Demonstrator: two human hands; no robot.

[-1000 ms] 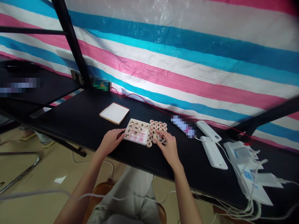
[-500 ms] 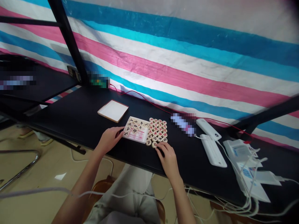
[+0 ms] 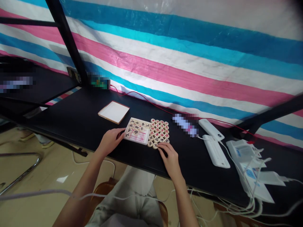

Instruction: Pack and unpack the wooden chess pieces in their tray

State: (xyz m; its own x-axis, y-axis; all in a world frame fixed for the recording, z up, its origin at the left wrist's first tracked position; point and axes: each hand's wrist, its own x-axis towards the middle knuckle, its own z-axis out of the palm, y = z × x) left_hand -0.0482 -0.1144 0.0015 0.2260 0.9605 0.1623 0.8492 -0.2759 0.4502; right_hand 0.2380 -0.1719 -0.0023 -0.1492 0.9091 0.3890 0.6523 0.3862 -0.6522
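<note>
Several round chess pieces with black characters lie in a shallow white box, whose bottom shows red printed lines. My left hand grips the box's left edge between thumb and fingers. Right beside the box, more round pieces sit in close rows on the black table, red characters at the back and black ones at the front. My right hand has its thumb and fingertips closed on a chess piece at the front of the rows, next to another piece.
An open white lid lies on the black table, behind and left of the box. To the right are white devices and a power strip with tangled cables. A striped sheet hangs behind.
The piece at my right fingertips has shifted slightly left, closer to its neighbour, and its character is turned. My left hand has stayed on the box.
</note>
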